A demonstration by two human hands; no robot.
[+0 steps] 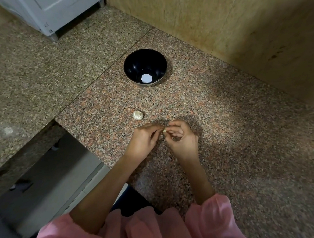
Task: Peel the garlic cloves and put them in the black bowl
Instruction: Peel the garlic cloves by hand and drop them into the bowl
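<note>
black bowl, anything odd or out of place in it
The black bowl stands upright. Only a pale round patch shows at its bottom, maybe a sticker or a reflection; nothing else inside.

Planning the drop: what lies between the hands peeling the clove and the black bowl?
In the head view, only bare counter between clove and black bowl; the other garlic piece lies just left of that line, near the left hand.

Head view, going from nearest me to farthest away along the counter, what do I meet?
Left hand and right hand pinching a garlic clove → loose garlic piece → black bowl → white appliance at the far left.
</note>
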